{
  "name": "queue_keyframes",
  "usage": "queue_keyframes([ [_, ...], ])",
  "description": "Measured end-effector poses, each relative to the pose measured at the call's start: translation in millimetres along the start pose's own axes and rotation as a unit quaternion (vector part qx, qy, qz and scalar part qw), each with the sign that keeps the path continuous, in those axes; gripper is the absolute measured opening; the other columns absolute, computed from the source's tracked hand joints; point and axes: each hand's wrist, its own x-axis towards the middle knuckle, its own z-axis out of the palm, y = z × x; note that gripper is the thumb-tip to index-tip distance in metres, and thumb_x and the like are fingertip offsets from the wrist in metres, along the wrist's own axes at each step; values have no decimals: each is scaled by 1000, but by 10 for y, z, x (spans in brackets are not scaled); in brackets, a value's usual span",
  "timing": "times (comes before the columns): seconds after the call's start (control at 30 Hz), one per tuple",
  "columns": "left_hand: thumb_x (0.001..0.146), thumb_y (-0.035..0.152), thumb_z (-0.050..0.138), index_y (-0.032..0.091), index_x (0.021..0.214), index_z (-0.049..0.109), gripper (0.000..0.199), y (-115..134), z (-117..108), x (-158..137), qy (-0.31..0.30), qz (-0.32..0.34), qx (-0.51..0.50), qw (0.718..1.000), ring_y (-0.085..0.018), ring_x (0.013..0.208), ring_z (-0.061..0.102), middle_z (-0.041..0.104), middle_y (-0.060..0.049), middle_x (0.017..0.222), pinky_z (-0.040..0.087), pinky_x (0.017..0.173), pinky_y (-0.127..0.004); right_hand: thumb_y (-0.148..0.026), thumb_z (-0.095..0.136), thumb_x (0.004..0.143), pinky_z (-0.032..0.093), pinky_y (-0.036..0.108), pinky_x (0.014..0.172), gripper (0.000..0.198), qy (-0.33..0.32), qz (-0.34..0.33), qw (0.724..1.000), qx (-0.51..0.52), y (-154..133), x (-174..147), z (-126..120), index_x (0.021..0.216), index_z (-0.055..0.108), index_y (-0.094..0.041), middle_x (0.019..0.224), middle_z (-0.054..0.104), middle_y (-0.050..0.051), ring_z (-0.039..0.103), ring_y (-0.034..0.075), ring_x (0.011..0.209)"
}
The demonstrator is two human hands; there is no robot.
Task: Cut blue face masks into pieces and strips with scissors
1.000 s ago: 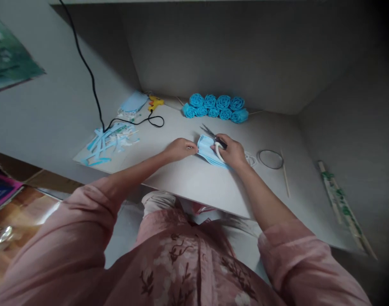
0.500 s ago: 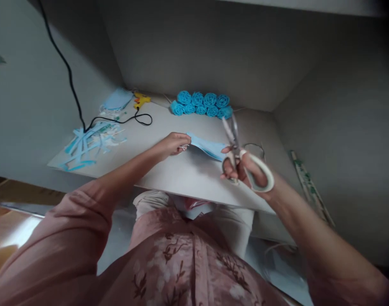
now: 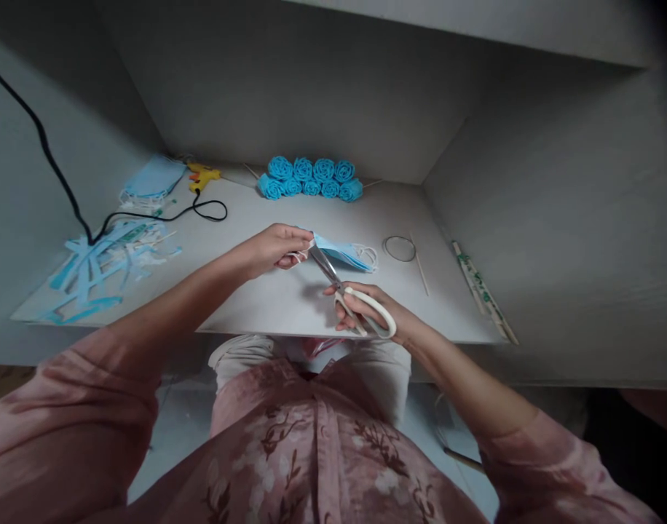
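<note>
My left hand [image 3: 279, 247] pinches one end of a blue face mask [image 3: 340, 252] above the table, with a white ear loop by its fingers. The mask's other end, with white loops, sticks out to the right. My right hand [image 3: 366, 309] grips white-handled scissors [image 3: 328, 269], fingers through the handles. The blades point up and left, their tips at the mask's held end beside my left fingers. Whether the blades touch the mask I cannot tell.
Blue rolled rosettes [image 3: 312, 178] are stacked at the back. At the left lie face masks [image 3: 156, 176], a yellow glue gun [image 3: 203, 175] with a black cord, and cut blue strips [image 3: 87, 269]. A wire ring [image 3: 400, 249] and thin stick [image 3: 421, 273] lie right; patterned strips [image 3: 480, 287] lie along the right edge.
My right hand has brought the scissors down and left, from the mask's right end to the end in my left hand. The view has shifted right.
</note>
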Motion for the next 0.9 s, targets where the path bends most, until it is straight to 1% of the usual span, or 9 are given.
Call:
queue_keyframes([
  [0.2,81,14,57,13,79,58,3,95,71,-81,-67,9,40,997,-3,48,33,45,2,62,21,42,-17,-48,69,80,57,29,64,45,9,-56,998,-23,6,9,4,112,63,-16,71,56,-2,50,6,51],
  [0.27,82,15,57,13,83,60,4,119,86,-99,-85,10,51,995,-3,48,34,45,2,63,23,43,-17,-49,69,80,54,25,58,47,10,-69,997,-34,9,14,-5,113,62,-16,71,56,-2,51,6,52],
  [0.37,82,16,58,14,93,60,11,149,111,-120,-106,5,48,993,-3,48,37,47,2,64,24,43,-17,-52,68,80,44,20,47,49,9,-76,995,-60,21,22,-31,113,61,-16,72,56,-1,53,7,52],
  [0.47,82,17,60,14,91,55,11,184,152,-141,-116,3,36,993,-3,45,37,49,3,61,23,42,-17,-54,68,79,38,20,45,52,-1,-90,994,-60,31,22,-43,114,60,-16,72,57,-1,52,7,51],
  [0.57,82,20,64,16,91,48,19,204,195,-155,-98,12,17,995,-3,43,38,53,3,60,22,41,-17,-52,67,81,36,21,46,50,-20,-124,992,-25,23,10,-27,115,59,-16,70,55,-2,48,6,50],
  [0.63,81,22,66,16,99,46,27,200,214,-161,-72,32,9,997,-3,41,38,56,3,60,21,41,-17,-50,64,84,34,21,46,47,-32,-148,988,-4,7,-5,-8,116,58,-16,68,52,-3,44,6,49],
  [0.73,82,26,67,18,126,39,53,189,224,-176,-39,82,22,996,-3,39,37,58,5,60,24,42,-17,-51,58,88,31,22,45,46,-50,-166,985,12,-16,-34,19,119,56,-17,64,49,-4,39,7,48],
  [0.83,82,28,66,20,145,26,75,210,216,-205,-70,103,58,990,-4,41,39,58,6,62,28,45,-19,-52,54,90,29,22,45,46,-75,-171,982,27,-23,-65,44,121,55,-19,62,46,-4,37,7,47],
  [0.9,82,29,64,16,143,35,68,243,205,-222,-112,87,88,986,-5,44,40,58,4,62,29,47,-20,-53,53,90,29,22,45,45,-86,-172,981,37,-22,-84,62,120,55,-19,63,46,-4,36,7,47],
])
